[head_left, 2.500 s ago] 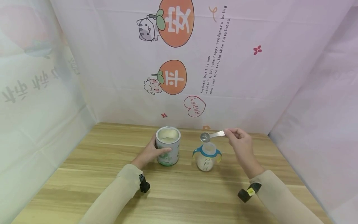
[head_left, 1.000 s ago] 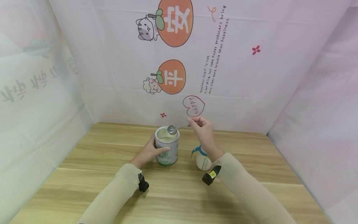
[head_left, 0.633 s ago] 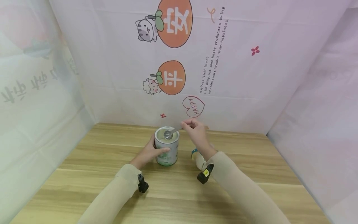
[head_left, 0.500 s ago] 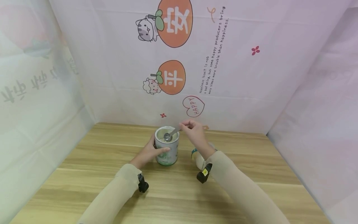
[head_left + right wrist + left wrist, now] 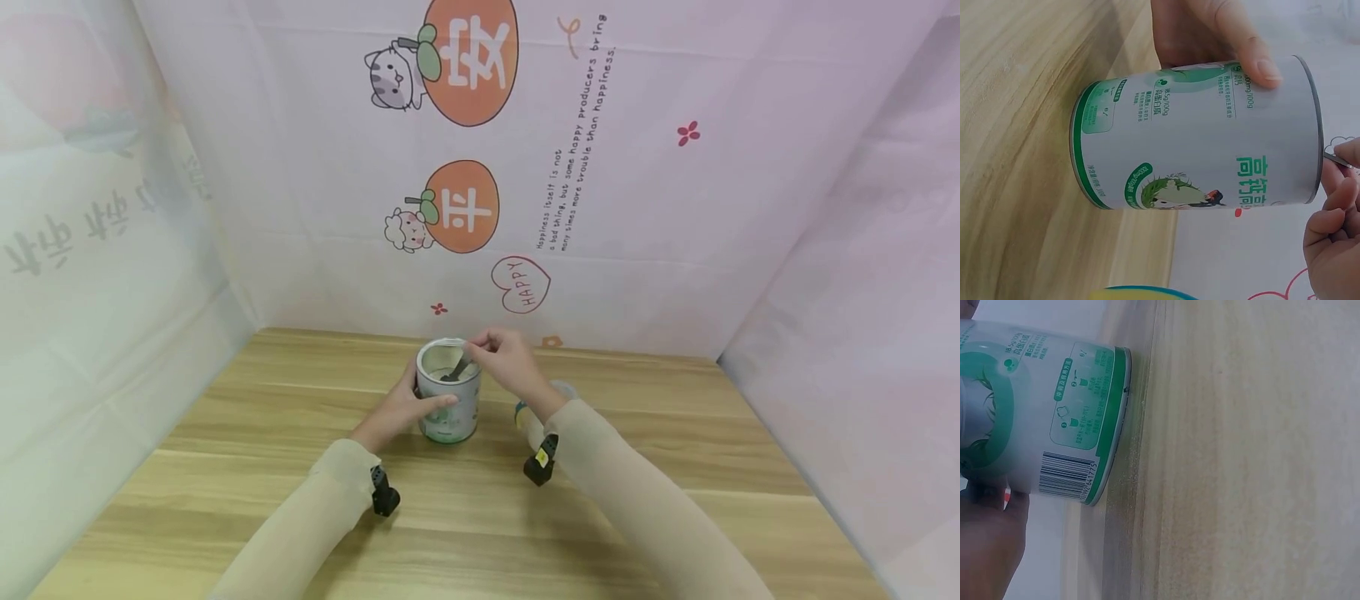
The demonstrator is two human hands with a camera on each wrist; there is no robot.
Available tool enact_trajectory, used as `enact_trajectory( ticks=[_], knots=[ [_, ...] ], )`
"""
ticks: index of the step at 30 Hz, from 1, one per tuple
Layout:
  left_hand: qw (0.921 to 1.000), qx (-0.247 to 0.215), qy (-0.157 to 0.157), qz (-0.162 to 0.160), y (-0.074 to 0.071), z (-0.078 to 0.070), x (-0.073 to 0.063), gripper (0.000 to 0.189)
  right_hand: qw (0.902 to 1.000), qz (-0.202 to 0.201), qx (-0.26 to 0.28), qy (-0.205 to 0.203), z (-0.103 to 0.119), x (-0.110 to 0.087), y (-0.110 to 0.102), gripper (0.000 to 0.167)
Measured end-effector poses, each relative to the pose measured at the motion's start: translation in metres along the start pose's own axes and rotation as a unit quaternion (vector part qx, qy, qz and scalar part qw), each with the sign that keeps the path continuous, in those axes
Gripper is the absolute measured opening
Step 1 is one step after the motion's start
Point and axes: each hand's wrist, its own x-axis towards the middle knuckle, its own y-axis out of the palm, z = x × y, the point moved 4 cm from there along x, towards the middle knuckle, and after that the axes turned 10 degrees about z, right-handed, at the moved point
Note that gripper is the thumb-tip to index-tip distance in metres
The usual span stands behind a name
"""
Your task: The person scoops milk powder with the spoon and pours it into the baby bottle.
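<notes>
An uncovered milk powder can (image 5: 459, 417), white and green, stands upright on the wooden table. My left hand (image 5: 393, 414) grips its left side, thumb across the front and the other fingers behind. Pale powder shows inside. With thumb and fingers my right hand (image 5: 506, 360) pinches a metal measuring spoon (image 5: 459, 367) at the can's right rim; the spoon slants down into the can, its bowl low near the powder. In the right wrist view, the spoon's handle (image 5: 1337, 160) crosses the can's rim. A baby bottle (image 5: 531, 427) with blue-and-yellow handles stands to the right, partly hidden by my right wrist.
The wooden table (image 5: 450, 533) ends at a printed cloth backdrop (image 5: 637, 292), with more cloth on both sides. Each wrist carries a small black camera, the left camera (image 5: 385, 493) and the right camera (image 5: 540, 461).
My right hand has carried the spoon from above the bottle leftward to the can. The spoon has dipped inside and now tilts more steeply. My left hand stays on the can.
</notes>
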Motion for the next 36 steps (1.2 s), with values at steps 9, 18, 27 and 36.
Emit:
enact_trajectory(
  ticks=[9, 18, 27, 36],
  knots=[
    [0.9999, -0.013, 0.006, 0.005, 0.002, -0.003, -0.001, 0.094, 0.9957, 0.015, -0.091, -0.011, 0.006, 0.001, 0.011, 0.009],
    [0.9999, -0.009, -0.006, -0.006, 0.001, 0.001, 0.0, 0.096, 0.9925, 0.011, -0.118, -0.03, 0.006, 0.0, 0.013, 0.007],
    [0.9999, -0.009, -0.01, -0.004, 0.0, 0.002, 0.0, 0.099, 0.9903, 0.023, -0.136, -0.021, 0.007, 0.004, 0.015, 0.006],
    [0.9999, -0.01, -0.008, -0.004, 0.0, 0.001, 0.0, 0.098, 0.9791, 0.023, -0.198, -0.039, 0.009, 0.01, 0.014, 0.007]
  ],
)
